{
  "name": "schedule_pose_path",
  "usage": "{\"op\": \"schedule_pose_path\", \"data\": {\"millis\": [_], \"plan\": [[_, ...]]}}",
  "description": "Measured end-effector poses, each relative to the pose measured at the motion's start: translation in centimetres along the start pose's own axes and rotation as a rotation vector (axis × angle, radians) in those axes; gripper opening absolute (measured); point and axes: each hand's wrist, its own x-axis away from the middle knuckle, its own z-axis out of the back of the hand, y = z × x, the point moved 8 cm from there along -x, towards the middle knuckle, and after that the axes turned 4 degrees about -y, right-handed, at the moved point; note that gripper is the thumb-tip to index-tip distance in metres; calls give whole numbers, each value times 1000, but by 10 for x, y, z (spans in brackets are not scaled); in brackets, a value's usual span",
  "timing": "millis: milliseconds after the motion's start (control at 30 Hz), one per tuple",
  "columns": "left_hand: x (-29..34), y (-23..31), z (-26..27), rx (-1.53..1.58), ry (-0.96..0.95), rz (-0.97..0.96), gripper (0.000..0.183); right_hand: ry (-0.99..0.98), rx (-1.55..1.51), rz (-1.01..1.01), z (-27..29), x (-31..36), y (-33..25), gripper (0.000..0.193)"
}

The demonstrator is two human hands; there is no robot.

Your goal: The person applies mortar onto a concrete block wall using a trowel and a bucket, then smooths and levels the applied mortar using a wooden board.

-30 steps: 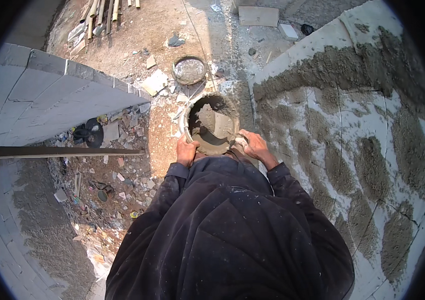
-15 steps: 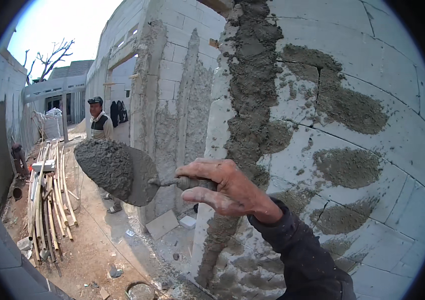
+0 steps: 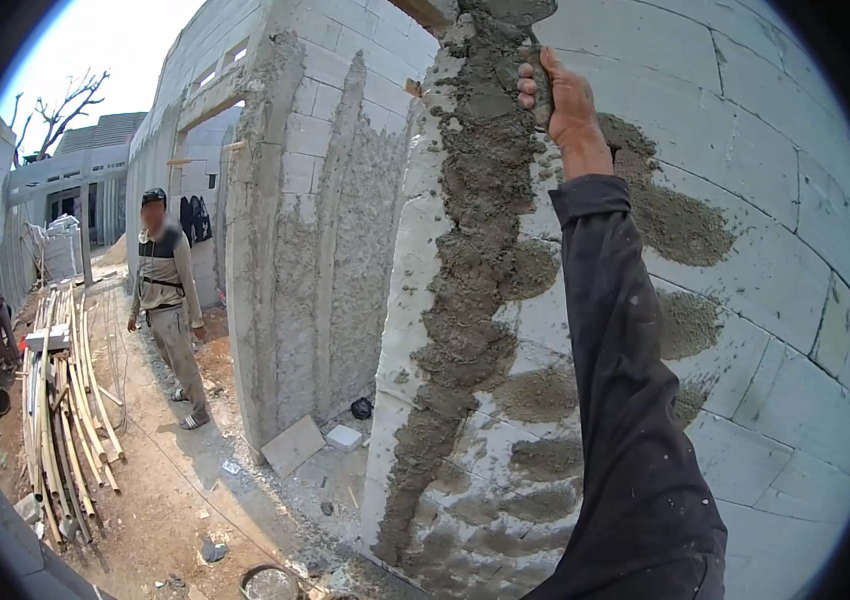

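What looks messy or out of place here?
Mostly the ground: loose block pieces and a flat slab lie at the wall's foot. Mortar runs unevenly up the corner below the right hand.

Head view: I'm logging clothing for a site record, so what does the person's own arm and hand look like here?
Only one arm shows. The right hand is bare, with no glove, ring or watch visible. The sleeve is long, dark, near black, loose and creased, with pale specks like dried mortar, and ends in a plain cuff at the wrist. The left hand is out of view.
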Motion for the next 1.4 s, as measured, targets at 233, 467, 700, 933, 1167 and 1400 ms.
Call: {"op": "schedule_pose_path", "data": {"millis": [233, 467, 700, 933, 1167, 1400], "plan": [[55, -110, 72, -171, 144, -7, 34, 340, 447, -256, -101, 392, 154, 48], [90, -86, 51, 48, 32, 139, 30, -791, 532, -1158, -218, 875, 172, 39], [114, -75, 53, -304, -6, -286, 34, -1241, 282, -1429, -304, 1073, 114, 40], [111, -89, -3, -358, -340, -99, 50, -469, 598, -1439, -255, 998, 114, 75], [158, -67, -125, -219, -623, 65, 31, 321, 41, -1743, -207, 1101, 103, 88], [185, -100, -193, -98, -882, 138, 52, 1225, -39, -1627, -144, 1128, 28, 96]]}}
